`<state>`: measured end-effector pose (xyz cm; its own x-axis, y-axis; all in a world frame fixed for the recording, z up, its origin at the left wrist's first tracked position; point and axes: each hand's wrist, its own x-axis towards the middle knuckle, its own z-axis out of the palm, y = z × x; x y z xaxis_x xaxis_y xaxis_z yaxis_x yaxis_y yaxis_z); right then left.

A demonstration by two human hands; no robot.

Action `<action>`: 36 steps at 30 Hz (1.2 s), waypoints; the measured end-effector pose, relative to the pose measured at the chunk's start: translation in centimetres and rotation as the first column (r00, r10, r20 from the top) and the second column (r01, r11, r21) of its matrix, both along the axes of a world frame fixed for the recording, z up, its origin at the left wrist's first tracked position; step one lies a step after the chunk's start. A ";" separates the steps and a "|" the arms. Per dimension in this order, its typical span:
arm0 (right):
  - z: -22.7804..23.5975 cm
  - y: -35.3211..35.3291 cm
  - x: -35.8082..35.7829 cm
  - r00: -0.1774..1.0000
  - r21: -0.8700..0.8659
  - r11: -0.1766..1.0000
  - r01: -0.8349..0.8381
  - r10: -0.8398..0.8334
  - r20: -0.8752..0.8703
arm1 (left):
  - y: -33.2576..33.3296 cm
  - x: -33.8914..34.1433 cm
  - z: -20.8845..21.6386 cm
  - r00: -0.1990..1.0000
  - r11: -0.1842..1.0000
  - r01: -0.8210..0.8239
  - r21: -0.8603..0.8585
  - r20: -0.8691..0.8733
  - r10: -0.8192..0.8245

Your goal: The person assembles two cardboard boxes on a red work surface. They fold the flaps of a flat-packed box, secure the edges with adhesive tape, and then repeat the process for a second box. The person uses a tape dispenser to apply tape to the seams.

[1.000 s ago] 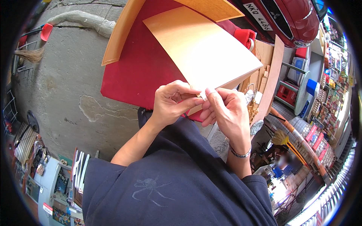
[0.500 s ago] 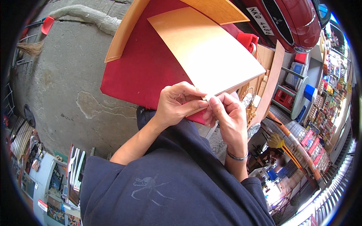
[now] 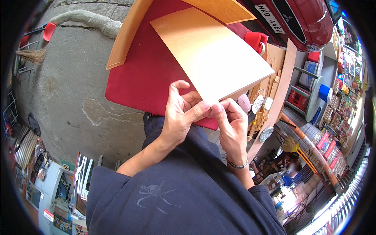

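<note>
Red-topped table [image 3: 137, 82] beyond the person. Tan board [image 3: 219, 51] lies over it, long axis far-left to near-right, near corner right at the hands. Left hand [image 3: 178, 115], right hand [image 3: 234, 129] about equally near. Thumb tips nearly meet, fingers curled; left index lifted; anything pinched: cannot tell.

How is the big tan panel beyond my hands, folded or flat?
Flat on top: the panel shows no crease on its broad face, though glare washes out part. Underneath, I cannot tell.
</note>
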<state>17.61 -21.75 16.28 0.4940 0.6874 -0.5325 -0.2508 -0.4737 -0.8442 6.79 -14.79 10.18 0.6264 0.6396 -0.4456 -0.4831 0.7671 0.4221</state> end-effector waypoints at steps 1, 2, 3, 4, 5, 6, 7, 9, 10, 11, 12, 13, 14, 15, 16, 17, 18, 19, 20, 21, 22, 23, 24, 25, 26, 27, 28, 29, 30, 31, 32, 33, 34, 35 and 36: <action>-0.1 -0.1 -0.1 1.000 0.005 1.000 0.007 -0.007 -0.001 | 0.2 -0.1 0.4 0.999 0.996 0.044 -0.074 -0.011 -0.045; -0.2 -0.1 -0.2 1.000 0.011 1.000 0.014 -0.014 -0.002 | 0.7 -0.1 1.1 0.996 0.985 0.087 -0.147 -0.018 -0.091; -0.2 0.0 -0.3 1.000 0.011 1.000 0.019 -0.019 -0.005 | 1.0 -0.2 1.4 0.990 0.967 0.128 -0.221 -0.023 -0.136; -0.2 0.0 -0.4 1.000 0.013 1.000 0.024 -0.024 -0.008 | 1.2 -0.4 1.1 0.989 0.968 0.147 -0.202 0.006 -0.148; -0.2 0.1 -0.4 1.000 0.014 0.999 0.029 -0.029 -0.012 | 1.6 -0.6 0.7 0.986 0.969 0.165 -0.183 0.035 -0.161; -0.3 0.0 -0.5 0.999 0.017 0.999 0.032 -0.032 -0.012 | 1.9 -0.7 0.4 0.983 0.970 0.182 -0.163 0.063 -0.174; -0.5 0.0 -0.5 0.999 0.019 0.999 0.034 -0.033 -0.014 | 2.0 -0.6 0.4 0.981 0.971 0.194 -0.137 0.024 -0.193; -0.8 -0.2 -0.6 0.999 0.018 0.999 0.035 -0.034 -0.017 | 2.3 -0.5 0.4 0.972 0.971 0.221 -0.086 -0.056 -0.226; -0.8 -0.3 -0.6 0.999 0.015 0.999 0.036 -0.036 -0.015 | 2.4 -0.5 0.5 0.969 0.971 0.232 -0.064 -0.067 -0.237; -0.8 -0.4 -0.6 0.999 0.011 0.999 0.037 -0.037 -0.014 | 2.6 -0.6 0.5 0.966 0.969 0.244 -0.042 -0.079 -0.247; -0.9 -0.4 -0.6 0.999 0.019 0.999 0.036 -0.036 -0.003 | 2.7 -0.6 0.6 0.962 0.967 0.255 -0.021 -0.092 -0.256; -0.9 -0.3 -0.7 0.999 0.029 0.999 0.034 -0.034 0.006 | 2.7 -0.6 0.7 0.963 0.967 0.253 -0.019 -0.097 -0.253; -0.9 -0.3 -0.7 0.999 0.039 0.999 0.032 -0.033 0.016 | 2.7 -0.5 0.7 0.963 0.968 0.250 -0.016 -0.103 -0.250; -0.9 -0.3 -0.7 0.999 0.039 0.999 0.033 -0.034 0.021 | 2.7 -0.4 0.8 0.963 0.969 0.247 -0.014 -0.109 -0.247; -0.9 -0.3 -0.7 0.999 0.039 0.999 0.033 -0.034 0.027 | 2.7 -0.4 0.8 0.960 0.967 0.255 -0.009 -0.119 -0.254; -0.9 -0.3 -0.7 0.999 0.039 0.999 0.032 -0.034 0.032 | 2.8 -0.4 0.8 0.957 0.965 0.263 -0.003 -0.129 -0.261; -0.9 -0.3 -0.7 0.999 0.037 0.999 0.034 -0.036 0.036 | 2.8 -0.4 0.9 0.953 0.962 0.271 0.002 -0.139 -0.268; -0.9 -0.3 -0.7 0.999 0.036 0.999 0.037 -0.038 0.038 | 2.8 -0.4 0.8 0.954 0.963 0.269 -0.001 -0.138 -0.267; -1.0 -0.3 -0.7 0.998 0.035 0.999 0.039 -0.041 0.040 | 2.7 -0.4 0.8 0.955 0.964 0.266 -0.005 -0.137 -0.265; -1.1 -0.3 -0.7 0.998 0.037 0.999 0.035 -0.036 0.048 | 2.7 -0.3 0.8 0.955 0.965 0.264 -0.008 -0.136 -0.262; -1.1 -0.3 -0.7 0.998 0.038 0.999 0.030 -0.032 0.059 | 2.7 -0.3 0.8 0.956 0.965 0.261 -0.008 -0.134 -0.259; -1.1 -0.3 -0.7 0.997 0.039 0.999 0.025 -0.028 0.069 | 2.7 -0.3 0.8 0.957 0.966 0.258 -0.007 -0.133 -0.256; -1.1 -0.3 -0.7 0.997 0.033 0.999 0.023 -0.025 0.073 | 2.7 -0.3 0.8 0.958 0.967 0.255 -0.007 -0.131 -0.253; -1.2 -0.3 -0.7 0.997 0.029 0.999 0.020 -0.022 0.075 | 2.7 -0.3 0.7 0.960 0.968 0.250 -0.008 -0.126 -0.249; -1.3 -0.4 -0.7 0.997 0.024 1.000 0.017 -0.019 0.077 | 2.7 -0.2 0.6 0.962 0.969 0.246 -0.009 -0.122 -0.245; -1.4 -0.4 -0.7 0.997 0.033 0.999 0.023 -0.025 0.068 | 2.6 -0.2 0.5 0.963 0.970 0.242 -0.011 -0.117 -0.241; -1.5 -0.4 -0.7 0.998 0.040 0.999 0.030 -0.033 0.060 | 2.6 -0.2 0.5 0.965 0.971 0.238 -0.015 -0.113 -0.238; -1.5 -0.4 -0.7 0.998 0.048 0.998 0.037 -0.040 0.051 | 2.6 -0.2 0.5 0.966 0.972 0.234 -0.020 -0.110 -0.235; -1.5 -0.4 -0.7 0.998 0.047 0.998 0.033 -0.036 0.057 | 2.6 -0.2 0.5 0.967 0.973 0.231 -0.025 -0.106 -0.232; -1.5 -0.3 -0.7 0.997 0.045 0.999 0.029 -0.032 0.063 | 2.6 -0.1 0.6 0.966 0.973 0.231 -0.023 -0.109 -0.233; -1.5 -0.3 -0.7 0.997 0.044 0.999 0.025 -0.028 0.069 | 2.6 -0.1 0.6 0.966 0.972 0.232 -0.021 -0.113 -0.233; -1.4 -0.3 -0.7 0.997 0.044 0.999 0.029 -0.031 0.064 | 2.6 -0.1 0.6 0.965 0.972 0.233 -0.020 -0.116 -0.234; -1.4 -0.2 -0.7 0.998 0.043 0.999 0.031 -0.034 0.059 | 2.6 -0.1 0.6 0.965 0.971 0.237 -0.017 -0.113 -0.237; -1.3 -0.2 -0.8 0.998 0.043 0.999 0.034 -0.036 0.055 | 2.6 -0.1 0.6 0.964 0.970 0.241 -0.013 -0.109 -0.241; -1.2 -0.2 -0.8 0.998 0.043 0.999 0.033 -0.035 0.053 | 2.6 -0.2 0.5 0.964 0.970 0.245 -0.010 -0.106 -0.244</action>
<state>16.83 -21.92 15.07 0.5449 0.6907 -0.4754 -0.2197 -0.4296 -0.8759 6.61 -12.17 10.73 0.7134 0.4742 -0.5159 -0.2336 0.8550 0.4630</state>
